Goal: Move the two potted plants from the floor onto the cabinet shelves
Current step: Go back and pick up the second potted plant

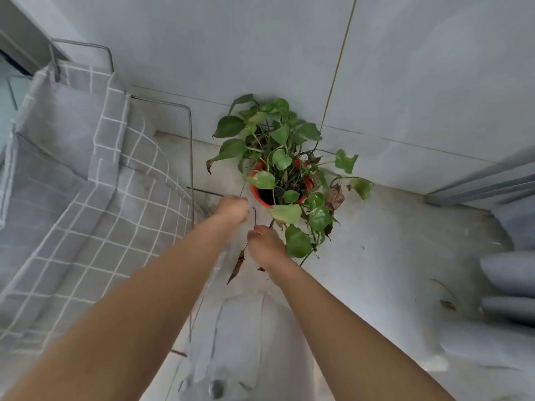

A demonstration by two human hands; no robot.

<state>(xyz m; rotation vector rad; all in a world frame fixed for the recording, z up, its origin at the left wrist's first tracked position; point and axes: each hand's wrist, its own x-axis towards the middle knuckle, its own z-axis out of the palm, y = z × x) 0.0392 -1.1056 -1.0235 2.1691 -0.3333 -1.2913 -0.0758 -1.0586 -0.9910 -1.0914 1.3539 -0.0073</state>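
Leaves hide most of the red pot on the floor, while the left hand and right hand each pinch a thin dry stem.

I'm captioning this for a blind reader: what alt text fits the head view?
Two bare arms reach down toward a leafy potted plant in a red-orange pot on a pale floor. The left hand and right hand, fingers curled, hover just short of the pot. A grey checked cloth hangs over a wire rack at left.
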